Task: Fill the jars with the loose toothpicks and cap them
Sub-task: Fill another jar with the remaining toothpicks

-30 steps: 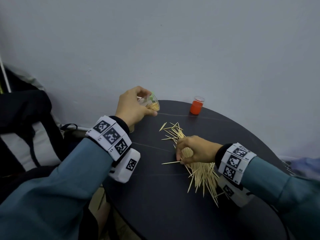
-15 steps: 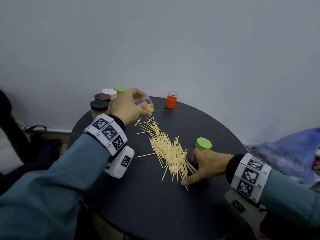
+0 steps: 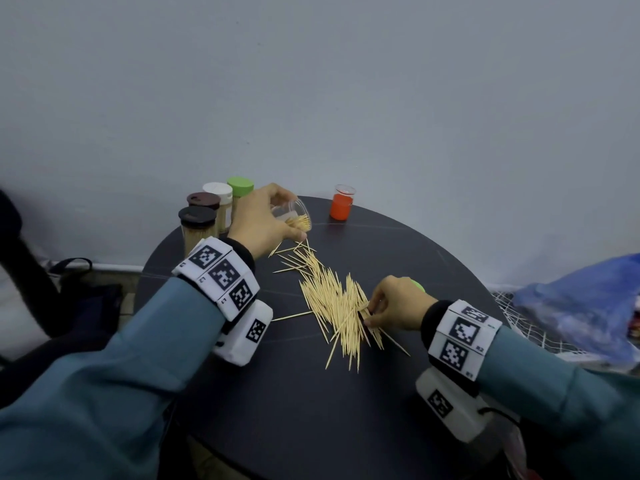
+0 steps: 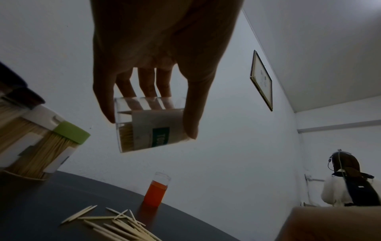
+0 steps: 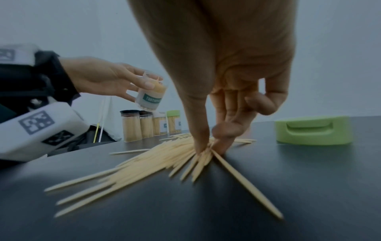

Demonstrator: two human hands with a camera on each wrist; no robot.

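Left hand (image 3: 258,221): we hold the clear jar (image 3: 292,216) tilted just beyond the toothpick pile (image 3: 334,299), fingers curled round it, mouth toward the pile, presumably for loading.
Right hand (image 3: 398,304): thumb and fingertips pinch a bunch at the pile's near-right edge.
Green cap (image 5: 313,130): beside the pile, presumably awaiting capping.
Capped jars (image 3: 211,214): left of held jar.

Left hand (image 4: 156,53) grips a clear jar (image 4: 152,125), held tilted above the bench (image 4: 41,192). Loose toothpicks (image 4: 115,226) lie below. An orange-capped jar (image 4: 155,190) stands inverted.
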